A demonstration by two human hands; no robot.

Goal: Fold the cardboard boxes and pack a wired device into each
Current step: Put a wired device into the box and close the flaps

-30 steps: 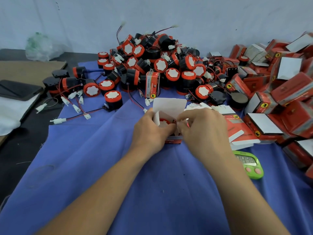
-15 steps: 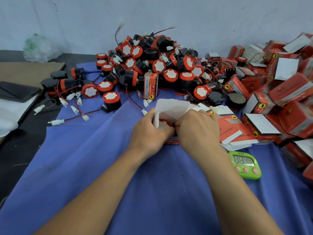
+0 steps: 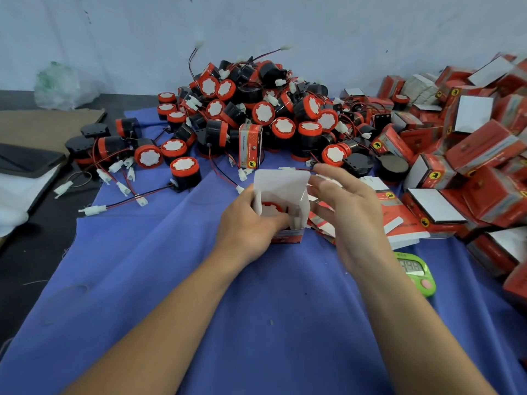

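Note:
A small cardboard box [image 3: 298, 205], white inside and red outside, stands upright on the blue cloth with its top flaps open. A red-and-white round wired device [image 3: 271, 208] sits inside it. My left hand [image 3: 248, 223] grips the box from the left, thumb over its front edge. My right hand [image 3: 345, 206] hovers just right of the box, fingers spread and relaxed, holding nothing. Behind lies a big pile of red-and-black wired devices [image 3: 256, 109]. Flat unfolded boxes [image 3: 399, 220] lie under my right hand.
A heap of packed red boxes [image 3: 470, 143] fills the right side. A green timer [image 3: 413, 272] lies by my right forearm. One closed box [image 3: 250, 145] stands before the pile. Loose wires with white plugs [image 3: 94, 209] trail left. Brown cardboard [image 3: 42, 126] lies at far left.
My right hand has lifted off the box and moved right, opening its fingers. The device now shows inside the open box, still held by my left hand.

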